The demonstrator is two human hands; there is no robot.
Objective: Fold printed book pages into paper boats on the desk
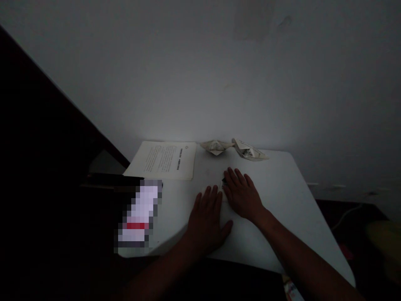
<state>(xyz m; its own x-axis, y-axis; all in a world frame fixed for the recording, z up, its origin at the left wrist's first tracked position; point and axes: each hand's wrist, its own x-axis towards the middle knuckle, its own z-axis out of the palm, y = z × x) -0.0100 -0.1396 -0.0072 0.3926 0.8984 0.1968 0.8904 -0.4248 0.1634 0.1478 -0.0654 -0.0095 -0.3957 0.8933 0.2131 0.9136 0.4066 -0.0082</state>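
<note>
Both hands rest flat on a small piece of printed paper (223, 196) on the white table (275, 188). Most of the paper is covered by the hands, so its shape and folds cannot be made out. My left hand (208, 219) lies with fingers stretched out and the thumb apart, its fingertips at the paper's left side. Across from it, my right hand (242, 192) is laid over the right side, fingers extended. Beyond the hands sit two folded paper boats, a left one (216, 146) and a right one (250, 151), made of printed paper.
A stack of printed sheets (163, 161) lies at the table's back left. In front of it is a blurred-out phone-like device (139, 215) at the left edge. A pale wall (188, 83) rises behind the table. A white cable (347, 215) runs at the right, beyond the table.
</note>
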